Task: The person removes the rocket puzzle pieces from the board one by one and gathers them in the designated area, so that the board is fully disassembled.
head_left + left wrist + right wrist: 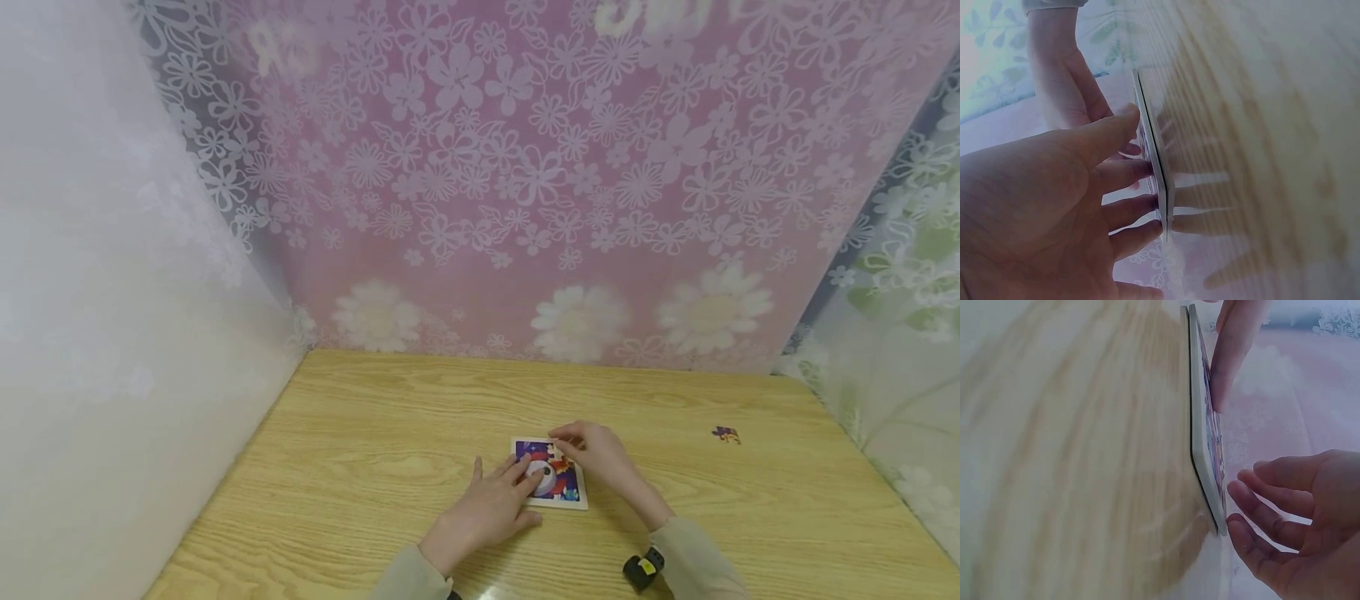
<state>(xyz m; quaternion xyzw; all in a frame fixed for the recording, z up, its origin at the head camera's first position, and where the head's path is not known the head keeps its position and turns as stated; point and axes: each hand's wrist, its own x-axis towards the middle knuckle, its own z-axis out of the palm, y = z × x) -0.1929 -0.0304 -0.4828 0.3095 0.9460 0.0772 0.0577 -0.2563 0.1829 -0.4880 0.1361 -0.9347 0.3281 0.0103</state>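
A small square jigsaw puzzle (558,492) with a white border lies flat on the wooden table, its picture purple, red and white. My left hand (491,504) rests on its left part with the fingers spread and fairly straight. Over the top right corner is my right hand (603,457), its fingers loosely bent. The right wrist view shows the fingertips of that hand (1291,512) by the board's edge (1200,431), with no piece visible between them. From the left wrist, the board (1157,162) appears edge-on under the left fingertips.
Loose joined-looking puzzle pieces (726,435) lie apart at the right of the table (360,450). A pink flowered curtain (480,208) hangs behind the table, with pale sheets at the left and right sides. A black wrist device (642,571) sits by the right sleeve.
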